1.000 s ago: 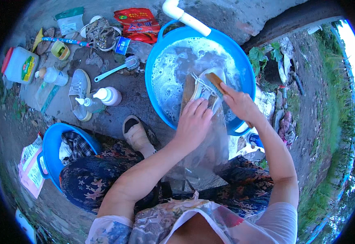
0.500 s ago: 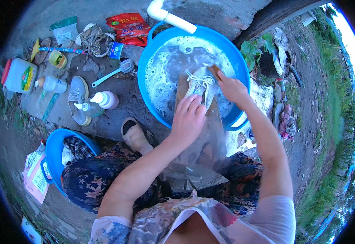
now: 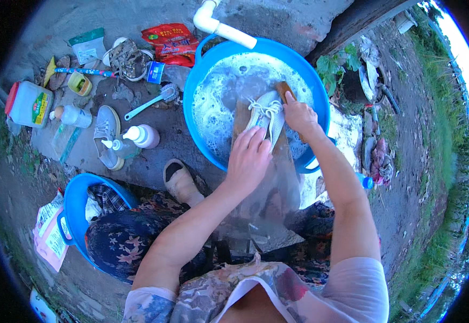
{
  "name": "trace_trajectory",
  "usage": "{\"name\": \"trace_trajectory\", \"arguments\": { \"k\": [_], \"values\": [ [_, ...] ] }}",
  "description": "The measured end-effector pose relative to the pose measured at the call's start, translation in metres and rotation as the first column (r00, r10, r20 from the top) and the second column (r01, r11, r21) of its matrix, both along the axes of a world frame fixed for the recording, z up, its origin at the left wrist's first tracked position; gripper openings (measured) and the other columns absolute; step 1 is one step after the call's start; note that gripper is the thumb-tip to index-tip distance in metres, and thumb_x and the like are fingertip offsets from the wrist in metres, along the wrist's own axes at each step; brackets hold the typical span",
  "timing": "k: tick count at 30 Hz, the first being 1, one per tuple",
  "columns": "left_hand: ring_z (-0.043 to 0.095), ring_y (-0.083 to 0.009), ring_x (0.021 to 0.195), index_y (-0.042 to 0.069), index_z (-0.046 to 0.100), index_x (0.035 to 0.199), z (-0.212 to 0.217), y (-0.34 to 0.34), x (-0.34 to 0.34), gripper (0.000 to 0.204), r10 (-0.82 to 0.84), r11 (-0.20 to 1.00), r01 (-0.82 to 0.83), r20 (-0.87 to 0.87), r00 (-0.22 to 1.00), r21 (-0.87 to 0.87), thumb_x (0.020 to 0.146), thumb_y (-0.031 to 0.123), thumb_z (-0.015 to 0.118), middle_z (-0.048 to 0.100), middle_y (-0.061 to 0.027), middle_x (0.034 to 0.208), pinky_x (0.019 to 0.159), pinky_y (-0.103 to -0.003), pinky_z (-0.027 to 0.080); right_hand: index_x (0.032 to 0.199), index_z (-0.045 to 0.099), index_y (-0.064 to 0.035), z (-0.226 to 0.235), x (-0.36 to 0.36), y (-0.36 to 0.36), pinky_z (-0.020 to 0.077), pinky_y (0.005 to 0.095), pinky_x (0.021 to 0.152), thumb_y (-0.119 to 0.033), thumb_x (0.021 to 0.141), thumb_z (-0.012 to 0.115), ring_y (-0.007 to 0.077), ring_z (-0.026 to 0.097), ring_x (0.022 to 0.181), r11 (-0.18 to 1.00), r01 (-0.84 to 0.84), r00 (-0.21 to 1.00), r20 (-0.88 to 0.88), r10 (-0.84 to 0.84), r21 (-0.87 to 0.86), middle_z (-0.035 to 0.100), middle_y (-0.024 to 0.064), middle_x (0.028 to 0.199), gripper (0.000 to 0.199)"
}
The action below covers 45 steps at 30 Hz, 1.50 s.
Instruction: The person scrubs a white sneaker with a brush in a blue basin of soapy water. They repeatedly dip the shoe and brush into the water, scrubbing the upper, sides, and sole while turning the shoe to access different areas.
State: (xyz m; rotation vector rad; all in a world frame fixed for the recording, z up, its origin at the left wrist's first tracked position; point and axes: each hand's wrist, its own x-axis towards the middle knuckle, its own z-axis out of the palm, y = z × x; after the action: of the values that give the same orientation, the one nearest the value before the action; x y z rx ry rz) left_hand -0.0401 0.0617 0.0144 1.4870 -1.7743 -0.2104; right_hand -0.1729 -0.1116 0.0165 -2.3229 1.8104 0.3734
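Shoe (image 3: 265, 116): white, laced, lying on a wooden board (image 3: 277, 177) over the soapy blue basin (image 3: 202, 81). Left hand (image 3: 249, 156) fingers clasp its heel; right hand (image 3: 300, 114) fingers grip a brush (image 3: 285, 90).

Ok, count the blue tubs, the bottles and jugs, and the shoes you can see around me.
Blue tubs: 2, the large soapy tub and the smaller tub.
Bottles and jugs: 4, jug, clear bottle, two pump bottles.
Shoes: 2, white laced shoe, grey shoe.
Total: 8

Left hand (image 3: 249, 159) hides the shoe's (image 3: 267, 116) heel
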Motion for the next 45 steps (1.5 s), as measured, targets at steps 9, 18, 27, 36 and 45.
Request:
{"name": "trace_trajectory", "arguments": {
  "k": [9, 18, 27, 36, 45],
  "values": [
    [0.049, -0.0331, 0.113, 0.002, 0.053, 0.092, 0.003, 0.006, 0.012, 0.032, 0.016, 1.000, -0.016, -0.024, 1.000, 0.005, 0.066, 0.006, 0.072, 0.053, -0.0158, 0.117, 0.096, -0.045, 0.039, 0.134, 0.042, -0.0170, 0.024, -0.002, 0.023, 0.0436, 0.0498, 0.087, -0.033, 0.092, 0.042, 0.0443, 0.055, 0.102, 0.993, 0.044, 0.987, 0.151, -0.060, 0.108, 0.059, 0.0266, 0.107, 0.045],
    [0.053, -0.0261, 0.108, 0.004, 0.055, 0.090, -0.003, 0.010, 0.019, 0.024, 0.121, 0.990, -0.122, -0.021, 0.992, -0.072, 0.070, 0.005, 0.068, 0.059, -0.0095, 0.108, 0.091, -0.042, 0.039, 0.119, 0.055, -0.0092, -0.024, -0.028, 0.016, 0.0429, 0.0437, 0.086, -0.031, 0.090, 0.044, 0.0397, 0.055, 0.099, 0.947, 0.141, 0.858, 0.442, -0.263, 0.290, 0.059, 0.0247, 0.106, 0.039],
    [0.052, -0.0237, 0.105, 0.005, 0.055, 0.091, -0.003, 0.003, 0.011, 0.026, 0.112, 0.993, -0.110, 0.027, 0.993, -0.051, 0.069, 0.007, 0.068, 0.058, -0.0070, 0.106, 0.093, -0.043, 0.037, 0.134, 0.043, -0.0167, 0.034, 0.026, 0.015, 0.0448, 0.0471, 0.088, -0.034, 0.091, 0.038, 0.0430, 0.057, 0.099, 0.989, -0.114, 0.992, 0.070, 0.108, 0.093, 0.062, 0.0237, 0.106, 0.046],
    [0.052, -0.0248, 0.100, 0.006, 0.053, 0.088, -0.006, 0.009, 0.017, 0.027, 0.164, 0.986, -0.164, 0.065, 0.984, -0.003, 0.067, 0.009, 0.070, 0.057, -0.0069, 0.104, 0.090, -0.043, 0.037, 0.137, 0.037, -0.0186, 0.036, 0.031, 0.045, 0.0478, 0.0533, 0.080, -0.036, 0.091, 0.041, 0.0439, 0.062, 0.084, 0.930, -0.347, 0.933, 0.142, 0.330, 0.122, 0.064, 0.0263, 0.088, 0.049],
    [0.050, -0.0251, 0.100, 0.008, 0.054, 0.093, -0.007, 0.006, 0.015, 0.035, 0.146, 0.988, -0.147, 0.016, 0.989, 0.047, 0.065, 0.013, 0.074, 0.055, -0.0050, 0.104, 0.088, -0.043, 0.035, 0.136, 0.042, -0.0174, 0.022, 0.018, 0.032, 0.0456, 0.0486, 0.085, -0.030, 0.092, 0.046, 0.0414, 0.058, 0.099, 0.967, -0.211, 0.930, 0.334, 0.154, 0.142, 0.061, 0.0247, 0.105, 0.046]
  ]
}}
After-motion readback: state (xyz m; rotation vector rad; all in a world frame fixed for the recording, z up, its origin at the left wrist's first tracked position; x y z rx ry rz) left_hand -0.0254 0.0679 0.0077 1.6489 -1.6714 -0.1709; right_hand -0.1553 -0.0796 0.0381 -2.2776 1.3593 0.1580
